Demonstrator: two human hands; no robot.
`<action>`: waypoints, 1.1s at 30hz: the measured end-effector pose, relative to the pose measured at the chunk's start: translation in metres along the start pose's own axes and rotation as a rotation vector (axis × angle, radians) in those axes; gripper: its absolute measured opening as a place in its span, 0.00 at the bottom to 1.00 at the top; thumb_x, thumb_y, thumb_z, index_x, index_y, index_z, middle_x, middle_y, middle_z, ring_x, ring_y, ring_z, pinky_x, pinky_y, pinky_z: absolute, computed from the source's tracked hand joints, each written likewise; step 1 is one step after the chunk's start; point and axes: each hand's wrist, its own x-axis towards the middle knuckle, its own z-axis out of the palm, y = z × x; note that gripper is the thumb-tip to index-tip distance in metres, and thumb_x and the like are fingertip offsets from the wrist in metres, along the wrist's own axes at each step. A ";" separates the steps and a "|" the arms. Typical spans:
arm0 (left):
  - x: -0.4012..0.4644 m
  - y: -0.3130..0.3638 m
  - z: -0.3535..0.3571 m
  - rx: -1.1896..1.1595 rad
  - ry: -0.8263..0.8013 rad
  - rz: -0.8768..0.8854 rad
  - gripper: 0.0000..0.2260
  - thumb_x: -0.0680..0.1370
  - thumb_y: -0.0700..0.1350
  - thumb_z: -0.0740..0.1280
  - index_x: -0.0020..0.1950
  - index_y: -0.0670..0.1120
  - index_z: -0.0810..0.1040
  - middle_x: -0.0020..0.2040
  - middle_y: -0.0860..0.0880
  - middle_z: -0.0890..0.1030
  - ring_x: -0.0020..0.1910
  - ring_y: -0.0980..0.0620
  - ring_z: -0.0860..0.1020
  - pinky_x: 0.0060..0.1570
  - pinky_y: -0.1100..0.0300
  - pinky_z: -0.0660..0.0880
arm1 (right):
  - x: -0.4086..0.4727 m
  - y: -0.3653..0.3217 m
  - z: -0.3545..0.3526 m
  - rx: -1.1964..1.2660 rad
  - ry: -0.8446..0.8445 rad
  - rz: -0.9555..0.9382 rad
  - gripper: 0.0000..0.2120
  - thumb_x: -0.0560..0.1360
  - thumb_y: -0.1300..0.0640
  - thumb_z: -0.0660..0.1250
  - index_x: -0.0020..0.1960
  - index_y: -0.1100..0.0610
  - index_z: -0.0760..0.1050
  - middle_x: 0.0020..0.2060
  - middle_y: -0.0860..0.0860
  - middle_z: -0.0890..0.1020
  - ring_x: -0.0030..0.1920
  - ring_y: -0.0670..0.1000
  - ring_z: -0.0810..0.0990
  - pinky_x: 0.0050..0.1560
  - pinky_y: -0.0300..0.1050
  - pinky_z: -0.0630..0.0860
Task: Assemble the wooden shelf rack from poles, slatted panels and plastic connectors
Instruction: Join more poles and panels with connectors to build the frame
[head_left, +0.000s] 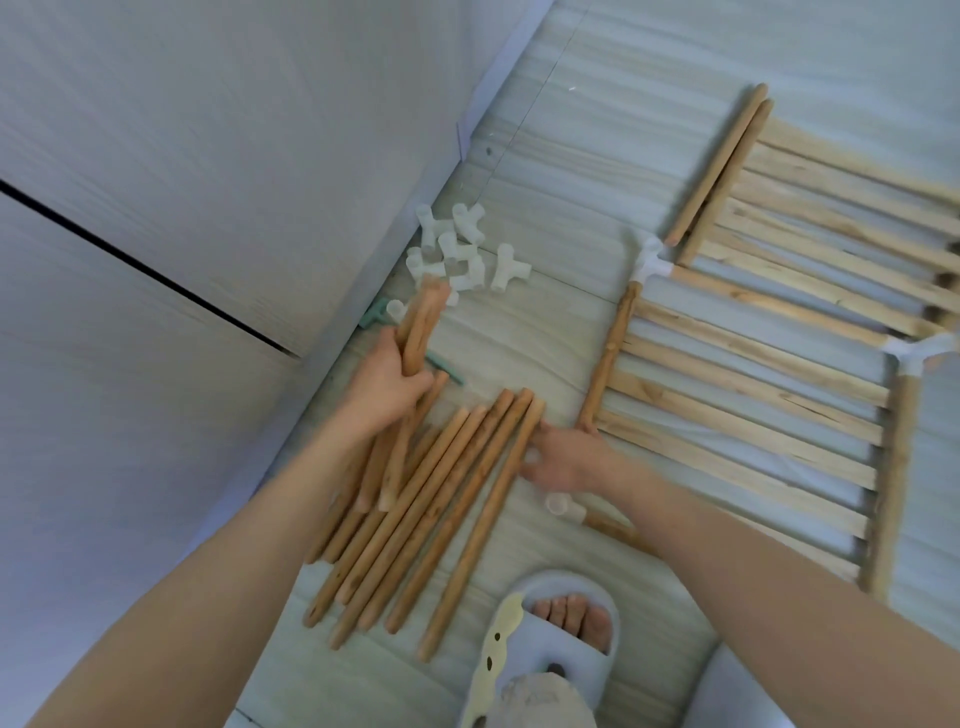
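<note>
My left hand (387, 387) grips short wooden poles (421, 327), lifted at a slant above the floor. Several longer poles (441, 514) lie side by side on the floor below it. My right hand (563, 460) rests with relaxed fingers against the rightmost of these poles. A heap of white plastic connectors (460, 249) lies beyond the poles near the wall. A slatted panel (743, 415) lies at the right with poles along its edges, joined by connectors at its corners (652, 260). One more connector (563, 505) sits on a pole end under my right wrist.
A second slatted panel (852, 218) and two loose poles (719, 166) lie at the far right. A white cabinet wall (182, 208) fills the left. A green tool (441, 366) lies on the floor behind my left hand. My slippered foot (561, 629) stands at the bottom.
</note>
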 end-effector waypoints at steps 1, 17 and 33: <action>-0.001 0.013 0.002 -0.086 -0.041 0.027 0.20 0.74 0.43 0.67 0.64 0.44 0.66 0.55 0.47 0.76 0.54 0.47 0.75 0.53 0.54 0.73 | -0.003 -0.001 -0.011 0.163 0.042 0.001 0.23 0.79 0.46 0.56 0.68 0.59 0.69 0.68 0.56 0.71 0.66 0.56 0.70 0.66 0.47 0.63; -0.012 0.167 0.100 -0.684 -0.283 0.046 0.07 0.79 0.47 0.63 0.46 0.44 0.69 0.36 0.48 0.74 0.30 0.56 0.76 0.30 0.62 0.74 | -0.092 0.135 -0.074 1.099 0.336 0.059 0.06 0.76 0.62 0.66 0.40 0.59 0.72 0.34 0.55 0.78 0.28 0.48 0.76 0.29 0.38 0.74; 0.006 0.243 0.191 -0.889 -0.282 -0.112 0.09 0.80 0.46 0.63 0.53 0.42 0.67 0.37 0.48 0.71 0.33 0.51 0.75 0.39 0.57 0.76 | -0.112 0.350 -0.066 1.368 1.378 0.471 0.02 0.78 0.59 0.61 0.47 0.55 0.69 0.43 0.54 0.80 0.48 0.57 0.82 0.54 0.55 0.78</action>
